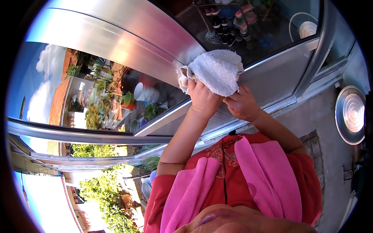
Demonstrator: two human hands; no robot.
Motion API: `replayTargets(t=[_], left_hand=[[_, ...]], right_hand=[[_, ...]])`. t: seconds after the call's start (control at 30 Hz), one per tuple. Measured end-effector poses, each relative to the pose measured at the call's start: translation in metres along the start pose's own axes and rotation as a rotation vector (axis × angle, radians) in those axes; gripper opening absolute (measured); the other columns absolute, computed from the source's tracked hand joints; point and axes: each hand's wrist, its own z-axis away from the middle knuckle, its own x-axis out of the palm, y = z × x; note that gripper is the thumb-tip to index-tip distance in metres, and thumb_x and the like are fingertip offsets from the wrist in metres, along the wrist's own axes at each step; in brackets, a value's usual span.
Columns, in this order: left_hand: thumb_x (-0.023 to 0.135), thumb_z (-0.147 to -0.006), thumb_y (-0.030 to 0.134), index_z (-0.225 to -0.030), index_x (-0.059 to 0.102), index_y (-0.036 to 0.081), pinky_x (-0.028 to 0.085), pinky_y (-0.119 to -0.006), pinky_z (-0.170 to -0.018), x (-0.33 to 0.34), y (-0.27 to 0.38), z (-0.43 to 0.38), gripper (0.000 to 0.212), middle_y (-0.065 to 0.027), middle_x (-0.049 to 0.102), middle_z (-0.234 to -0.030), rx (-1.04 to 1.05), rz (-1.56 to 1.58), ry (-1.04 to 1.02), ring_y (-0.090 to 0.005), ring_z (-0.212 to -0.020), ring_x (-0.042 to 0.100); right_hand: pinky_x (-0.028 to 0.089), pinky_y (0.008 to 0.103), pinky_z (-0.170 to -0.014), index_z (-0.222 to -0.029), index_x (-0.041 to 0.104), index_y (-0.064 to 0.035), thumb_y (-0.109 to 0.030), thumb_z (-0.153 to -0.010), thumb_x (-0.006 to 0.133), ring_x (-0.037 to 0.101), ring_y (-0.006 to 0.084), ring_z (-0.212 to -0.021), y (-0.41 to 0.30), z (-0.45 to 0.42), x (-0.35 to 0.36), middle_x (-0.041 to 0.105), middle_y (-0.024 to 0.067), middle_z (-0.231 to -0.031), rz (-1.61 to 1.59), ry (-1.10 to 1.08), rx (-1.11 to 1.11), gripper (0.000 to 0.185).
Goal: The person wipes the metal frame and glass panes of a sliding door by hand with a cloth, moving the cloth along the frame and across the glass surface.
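A white terry cloth [217, 70] is bunched against the metal door frame [151, 43], covering part of it. My left hand [205, 97] grips the cloth from below, its fingers partly hidden in the folds at the left. Close beside it, my right hand [243, 103] pinches the cloth's lower right edge. Dark glass panes flank the frame. In the left pane [116, 96] plants, buckets and sky are mirrored, and through the right pane [271, 38] several shoes show.
A round metal lid or tray [350, 115] stands at the right above the concrete floor [329, 116]. A metal sill track [279, 107] runs along the door's foot. Leafy plants [107, 189] and a grey basin [146, 190] are at the lower left. A pink towel [268, 174] hangs round my neck.
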Motion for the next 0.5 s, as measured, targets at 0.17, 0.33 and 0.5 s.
replayTargets(t=[0.17, 0.33, 0.5], left_hand=[[0.072, -0.079, 0.029, -0.123, 0.073, 0.02, 0.035, -0.062, -0.105, 0.038, 0.002, 0.065, 0.045, -0.0056, 0.065, -0.132, 0.107, -0.019, -0.137, -0.0321, -0.129, 0.055], [0.075, -0.08, 0.031, -0.123, 0.072, 0.02, 0.034, -0.06, -0.105, 0.001, -0.003, 0.022, 0.045, -0.0058, 0.064, -0.134, 0.031, -0.021, -0.09, -0.033, -0.126, 0.056], [0.078, -0.079, 0.036, -0.124, 0.072, 0.02, 0.034, -0.063, -0.103, -0.023, -0.012, -0.018, 0.048, -0.0073, 0.065, -0.132, -0.069, -0.027, 0.014, -0.0361, -0.128, 0.055]], right_hand=[[0.044, 0.047, -0.097, -0.1, 0.077, -0.0106, -0.013, -0.077, 0.07, 0.058, 0.0343, -0.112, 0.0, 0.001, 0.002, 0.068, 0.0063, -0.114, -0.051, -0.017, -0.002, 0.024], [0.045, 0.0427, -0.096, -0.097, 0.076, -0.0134, -0.017, -0.077, 0.071, 0.058, 0.0249, -0.111, 0.0, 0.002, 0.003, 0.066, 0.0001, -0.108, 0.036, 0.025, 0.008, 0.021], [0.045, 0.0419, -0.096, -0.096, 0.075, -0.0133, -0.017, -0.077, 0.072, 0.058, 0.024, -0.111, 0.0, 0.003, 0.004, 0.065, -0.0005, -0.107, 0.002, -0.041, 0.005, 0.02]])
